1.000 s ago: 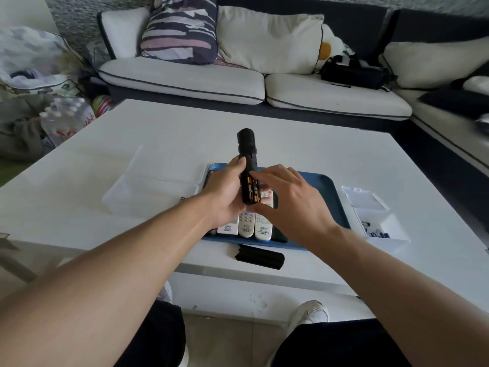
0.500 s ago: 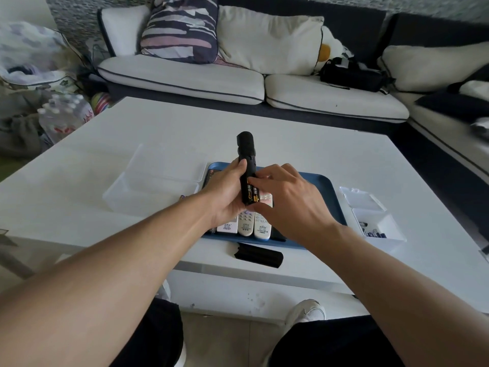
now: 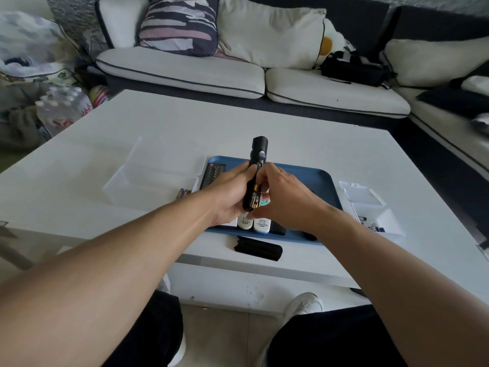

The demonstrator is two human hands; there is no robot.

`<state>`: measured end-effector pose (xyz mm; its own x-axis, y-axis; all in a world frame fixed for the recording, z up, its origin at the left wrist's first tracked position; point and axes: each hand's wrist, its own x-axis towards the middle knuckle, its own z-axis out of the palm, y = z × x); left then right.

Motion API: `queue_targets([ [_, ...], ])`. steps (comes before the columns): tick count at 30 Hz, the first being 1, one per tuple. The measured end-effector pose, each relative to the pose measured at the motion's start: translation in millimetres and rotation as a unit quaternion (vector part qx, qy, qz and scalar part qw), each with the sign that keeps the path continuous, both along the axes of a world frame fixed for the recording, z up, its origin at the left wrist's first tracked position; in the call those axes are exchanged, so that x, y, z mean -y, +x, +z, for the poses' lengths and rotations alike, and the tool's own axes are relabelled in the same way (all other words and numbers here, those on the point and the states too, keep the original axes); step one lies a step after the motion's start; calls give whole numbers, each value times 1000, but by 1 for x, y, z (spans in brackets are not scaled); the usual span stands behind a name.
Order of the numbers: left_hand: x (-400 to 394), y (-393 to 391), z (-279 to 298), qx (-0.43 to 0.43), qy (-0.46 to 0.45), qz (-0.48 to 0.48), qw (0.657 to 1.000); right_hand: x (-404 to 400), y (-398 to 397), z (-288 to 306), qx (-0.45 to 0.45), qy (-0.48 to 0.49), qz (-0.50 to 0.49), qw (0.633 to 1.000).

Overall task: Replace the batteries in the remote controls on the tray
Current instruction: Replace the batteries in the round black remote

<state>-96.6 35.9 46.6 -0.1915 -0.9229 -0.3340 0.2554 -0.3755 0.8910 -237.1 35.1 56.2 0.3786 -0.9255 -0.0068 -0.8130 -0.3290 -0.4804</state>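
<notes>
Now black remote between both hands.

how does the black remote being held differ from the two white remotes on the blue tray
The slim black remote is lifted and gripped in the left hand, while the white remotes lie flat on the blue tray. The black one's back is open, gold-banded batteries showing; the white ones show printed labels. The right hand works on the black one; the white ones lie below it, partly hidden.

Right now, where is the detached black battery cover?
In the head view, the black battery cover lies on the white table, just in front of the blue tray's near edge, below both hands.
</notes>
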Motion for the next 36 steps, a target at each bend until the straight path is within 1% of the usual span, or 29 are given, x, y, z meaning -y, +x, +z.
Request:
queue_targets([
  [3,3,-2,-4,-20,15,22,999,1,0,1,40,50,-24,998],
  [6,8,-7,-5,-45,9,65,997,4,1,0,113,60,-102,987],
  [8,9,-12,-4,-39,-8,89,995,6,2,-4,160,82,-139,974],
  [11,10,-16,-5,-22,-32,96,995,8,3,-8,237,145,-174,945],
  [14,10,-13,-5,-18,-27,84,996,10,3,-5,273,200,-182,923],
  [15,11,-11,-4,-14,-25,79,996,10,3,-2,300,215,-186,911],
  [16,11,-9,-3,-13,-22,78,997,10,2,1,342,235,-192,890],
  [18,13,-4,-1,-9,-8,83,996,8,0,8,440,285,-208,826],
  [19,14,-2,-1,0,0,84,996,6,0,11,476,307,-211,797],
  [20,15,0,-2,8,10,80,997,5,-1,11,493,324,-207,780],
  [21,15,2,-2,10,19,72,997,3,-1,11,491,333,-195,781],
  [22,15,3,-2,4,29,61,998,2,-1,10,467,329,-180,801],
  [23,14,4,-1,-3,38,50,998,1,0,9,420,302,-162,841],
  [25,13,5,1,-14,56,35,998,-2,1,8,277,185,-112,936],
  [26,13,6,2,-13,64,29,997,-3,2,6,209,115,-82,968],
  [27,13,7,2,-11,70,25,997,-3,3,4,157,55,-54,985],
  [28,13,7,3,-14,77,22,997,-4,4,2,122,14,-30,992],
  [30,12,7,5,-26,90,17,996,-4,5,1,89,-19,-11,996],
  [36,4,5,10,-33,99,-23,994,0,3,7,16,-29,1,999],
])
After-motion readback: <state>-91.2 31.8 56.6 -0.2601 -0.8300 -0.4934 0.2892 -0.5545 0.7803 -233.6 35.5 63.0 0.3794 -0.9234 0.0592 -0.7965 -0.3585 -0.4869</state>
